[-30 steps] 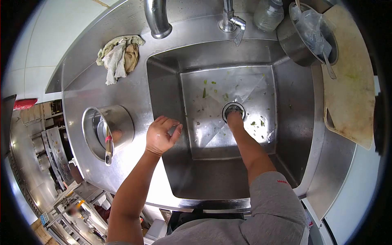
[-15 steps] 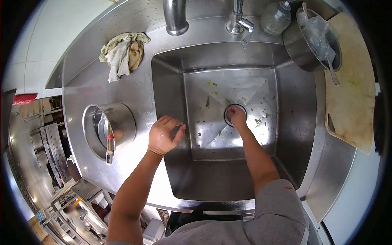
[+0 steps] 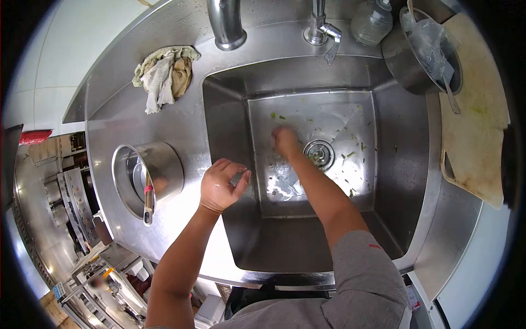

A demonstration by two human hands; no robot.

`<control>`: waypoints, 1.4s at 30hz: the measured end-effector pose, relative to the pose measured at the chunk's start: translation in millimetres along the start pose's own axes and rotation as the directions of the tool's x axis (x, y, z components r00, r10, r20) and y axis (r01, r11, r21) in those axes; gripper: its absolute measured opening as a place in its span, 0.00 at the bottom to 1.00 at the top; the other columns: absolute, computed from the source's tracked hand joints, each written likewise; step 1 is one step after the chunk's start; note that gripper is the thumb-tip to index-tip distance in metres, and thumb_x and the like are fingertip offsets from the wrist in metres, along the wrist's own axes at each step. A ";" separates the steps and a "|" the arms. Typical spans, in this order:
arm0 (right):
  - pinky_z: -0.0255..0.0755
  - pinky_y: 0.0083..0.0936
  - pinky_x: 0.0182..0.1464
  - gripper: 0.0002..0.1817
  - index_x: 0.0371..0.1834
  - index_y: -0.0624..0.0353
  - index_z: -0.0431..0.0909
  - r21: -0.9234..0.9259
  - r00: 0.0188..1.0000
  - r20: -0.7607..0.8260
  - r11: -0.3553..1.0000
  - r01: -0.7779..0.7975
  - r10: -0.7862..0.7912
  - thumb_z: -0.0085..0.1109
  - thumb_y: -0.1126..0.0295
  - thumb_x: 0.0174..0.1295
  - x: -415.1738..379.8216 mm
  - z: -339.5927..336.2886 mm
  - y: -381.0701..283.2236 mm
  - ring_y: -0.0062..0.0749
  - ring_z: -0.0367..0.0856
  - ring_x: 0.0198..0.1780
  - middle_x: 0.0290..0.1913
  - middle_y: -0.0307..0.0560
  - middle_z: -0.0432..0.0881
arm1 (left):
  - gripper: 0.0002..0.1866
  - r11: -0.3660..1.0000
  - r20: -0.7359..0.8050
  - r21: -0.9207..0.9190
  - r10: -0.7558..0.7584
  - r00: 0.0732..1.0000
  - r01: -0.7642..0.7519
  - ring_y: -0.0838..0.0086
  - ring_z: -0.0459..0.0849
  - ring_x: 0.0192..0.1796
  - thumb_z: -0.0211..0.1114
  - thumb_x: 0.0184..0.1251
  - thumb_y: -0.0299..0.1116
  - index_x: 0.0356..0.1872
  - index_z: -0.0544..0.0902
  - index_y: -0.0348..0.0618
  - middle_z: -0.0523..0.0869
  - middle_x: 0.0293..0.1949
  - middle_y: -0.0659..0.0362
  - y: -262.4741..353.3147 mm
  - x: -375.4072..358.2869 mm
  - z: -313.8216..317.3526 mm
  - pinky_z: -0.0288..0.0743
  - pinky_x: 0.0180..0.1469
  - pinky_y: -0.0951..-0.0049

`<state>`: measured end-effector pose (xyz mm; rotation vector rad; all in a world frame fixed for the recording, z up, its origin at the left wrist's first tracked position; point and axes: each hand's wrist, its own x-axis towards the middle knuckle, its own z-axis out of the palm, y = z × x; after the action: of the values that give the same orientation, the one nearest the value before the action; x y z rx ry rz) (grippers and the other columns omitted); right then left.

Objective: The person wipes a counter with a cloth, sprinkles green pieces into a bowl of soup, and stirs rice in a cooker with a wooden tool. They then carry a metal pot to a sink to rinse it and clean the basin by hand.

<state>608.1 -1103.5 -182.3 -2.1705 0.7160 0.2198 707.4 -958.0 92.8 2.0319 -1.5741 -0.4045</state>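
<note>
My right hand (image 3: 285, 141) is down at the floor of the steel sink (image 3: 232, 164), left of the drain (image 3: 319, 155). Its fingers are smeared by motion. Small green vegetable scraps (image 3: 350, 154) lie scattered over the wet sink floor, and some sit at the drain. Over the sink's left rim hovers my left hand (image 3: 222, 185), wet, with loosely bent fingers and the thumb held apart; nothing shows in it.
A steel pot (image 3: 164, 167) with a handled utensil (image 3: 148, 200) lies on the left counter, below crumpled rags (image 3: 167, 77). Behind the sink rise a faucet (image 3: 226, 24) and a lever tap (image 3: 329, 35). A soap bottle (image 3: 371, 24), another pot (image 3: 405, 60) and a cutting board (image 3: 476, 126) stand right.
My right hand has moved from the drain leftward across the sink floor, uncovering the drain. Scraps left of the drain have thinned out. My left hand stays almost where it was.
</note>
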 end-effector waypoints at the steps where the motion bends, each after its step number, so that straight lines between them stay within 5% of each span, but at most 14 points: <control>1: 0.70 0.39 0.57 0.15 0.45 0.64 0.79 -0.092 0.983 -0.172 0.994 0.054 -0.070 0.50 0.75 0.56 14.9 -9.1 5.9 0.51 0.77 0.52 0.47 0.61 0.79 | 0.05 1.000 0.000 0.005 -0.005 1.000 0.005 0.58 0.82 0.30 0.69 0.51 0.30 0.25 0.81 0.41 0.85 0.27 0.56 1.3 -0.7 0.3 0.76 0.34 0.65; 2: 0.70 0.39 0.57 0.16 0.47 0.64 0.78 -0.193 0.928 -0.337 0.977 0.094 -0.157 0.49 0.75 0.56 25.9 -17.3 8.6 0.51 0.77 0.52 0.50 0.61 0.78 | 0.05 1.000 0.000 0.008 -0.004 1.000 0.004 0.58 0.82 0.30 0.69 0.51 0.30 0.25 0.81 0.41 0.85 0.27 0.56 1.4 -1.5 1.1 0.76 0.34 0.65; 6: 0.69 0.38 0.58 0.15 0.46 0.64 0.78 -0.209 0.916 -0.302 0.956 0.205 -0.263 0.47 0.75 0.57 43.5 -32.5 5.9 0.49 0.76 0.54 0.51 0.57 0.78 | 0.05 1.000 0.008 0.016 0.008 1.000 -0.008 0.58 0.81 0.31 0.68 0.52 0.30 0.26 0.82 0.40 0.84 0.27 0.55 -1.3 -2.3 0.4 0.75 0.35 0.64; 9: 0.69 0.38 0.59 0.15 0.46 0.63 0.77 -0.327 0.918 -0.247 0.918 0.223 -0.311 0.46 0.75 0.59 33.1 -26.1 9.6 0.49 0.73 0.56 0.51 0.54 0.77 | 0.05 1.000 0.035 0.008 -0.021 0.999 0.021 0.57 0.81 0.32 0.67 0.52 0.29 0.26 0.82 0.40 0.84 0.28 0.54 -2.0 -1.7 -0.2 0.74 0.37 0.64; 11: 0.69 0.37 0.58 0.13 0.44 0.62 0.79 -0.418 0.944 -0.024 0.861 0.289 -0.329 0.47 0.71 0.60 20.6 -26.2 24.4 0.48 0.73 0.55 0.49 0.51 0.77 | 0.05 0.999 0.055 0.015 -0.045 0.998 0.044 0.57 0.81 0.32 0.67 0.52 0.29 0.26 0.82 0.39 0.84 0.28 0.54 -2.0 -4.5 -0.5 0.75 0.37 0.64; 18: 0.73 0.37 0.48 0.10 0.35 0.60 0.80 -0.297 0.972 0.094 0.926 0.233 -0.214 0.52 0.76 0.52 -40.8 -25.2 86.7 0.50 0.76 0.45 0.39 0.56 0.78 | 0.05 1.000 0.013 -0.024 -0.019 1.000 0.019 0.58 0.82 0.32 0.67 0.52 0.29 0.26 0.82 0.39 0.85 0.29 0.54 -0.1 -2.7 -0.1 0.75 0.37 0.64; 20: 0.73 0.39 0.46 0.09 0.34 0.60 0.80 0.054 0.915 -0.401 0.996 0.068 -0.041 0.54 0.76 0.50 -41.3 -37.3 81.7 0.53 0.77 0.41 0.35 0.57 0.78 | 0.05 0.999 0.022 -0.020 -0.025 0.999 0.026 0.58 0.82 0.32 0.67 0.52 0.29 0.27 0.82 0.39 0.85 0.28 0.54 -0.6 -1.4 0.4 0.75 0.36 0.64; 24: 0.68 0.40 0.57 0.11 0.37 0.64 0.79 0.161 0.805 -0.586 0.987 0.001 0.095 0.53 0.77 0.50 -1.4 -37.8 65.1 0.56 0.74 0.53 0.44 0.59 0.80 | 0.05 1.000 0.002 0.017 -0.009 1.000 0.009 0.59 0.82 0.31 0.69 0.50 0.29 0.25 0.82 0.41 0.85 0.28 0.56 1.8 0.0 0.4 0.77 0.34 0.66; 27: 0.67 0.44 0.58 0.11 0.38 0.62 0.79 0.048 0.846 -0.524 0.995 -0.086 0.098 0.55 0.74 0.51 6.3 -29.8 26.7 0.51 0.73 0.55 0.45 0.55 0.80 | 0.05 1.000 0.008 0.025 -0.017 1.000 0.016 0.59 0.82 0.31 0.69 0.50 0.30 0.25 0.82 0.41 0.85 0.28 0.56 3.0 0.5 -1.7 0.77 0.34 0.66; 32: 0.62 0.46 0.60 0.14 0.44 0.57 0.80 -0.305 0.987 0.008 0.940 0.157 -0.162 0.52 0.69 0.56 -15.1 9.3 31.1 0.44 0.68 0.59 0.52 0.48 0.76 | 0.05 1.000 0.013 -0.005 -0.012 1.000 0.012 0.58 0.82 0.30 0.68 0.52 0.29 0.26 0.82 0.39 0.85 0.28 0.53 1.2 -1.8 -0.1 0.74 0.35 0.64; 34: 0.63 0.44 0.58 0.13 0.42 0.56 0.79 -0.424 0.979 -0.065 0.893 0.148 -0.193 0.52 0.69 0.55 -36.7 -10.4 47.3 0.44 0.70 0.57 0.50 0.49 0.76 | 0.05 1.000 0.014 0.017 -0.010 1.000 0.010 0.59 0.82 0.31 0.69 0.51 0.30 0.25 0.82 0.41 0.85 0.28 0.56 0.4 -0.3 0.5 0.77 0.34 0.65; 37: 0.63 0.44 0.55 0.10 0.40 0.54 0.77 -0.542 0.949 -0.252 0.840 0.024 -0.190 0.50 0.70 0.55 -73.2 -47.5 86.0 0.42 0.69 0.55 0.48 0.48 0.74 | 0.05 1.000 0.015 0.010 -0.004 1.000 0.004 0.59 0.82 0.31 0.69 0.51 0.30 0.25 0.82 0.41 0.85 0.27 0.56 0.3 -0.1 -0.5 0.76 0.34 0.65; 40: 0.63 0.43 0.56 0.12 0.43 0.54 0.77 -0.487 0.962 -0.253 0.845 -0.222 0.107 0.50 0.70 0.56 -100.0 -73.9 111.6 0.42 0.68 0.57 0.53 0.47 0.73 | 0.05 1.000 0.007 0.013 -0.002 1.000 0.002 0.60 0.82 0.31 0.69 0.51 0.30 0.25 0.81 0.42 0.85 0.27 0.57 -0.4 -0.5 0.4 0.76 0.34 0.65; 42: 0.63 0.45 0.56 0.12 0.43 0.54 0.76 -0.306 0.830 -0.490 0.839 -0.450 0.266 0.50 0.72 0.56 -117.3 -82.3 125.2 0.45 0.68 0.55 0.51 0.49 0.72 | 0.05 1.000 0.000 0.014 -0.003 1.000 0.003 0.60 0.82 0.31 0.69 0.51 0.30 0.25 0.81 0.42 0.85 0.27 0.57 -0.1 -0.6 0.6 0.76 0.34 0.65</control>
<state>434.4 -1179.5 -166.3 -2.4935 1.4655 0.0893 706.9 -957.5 92.2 2.0449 -1.5780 -0.3959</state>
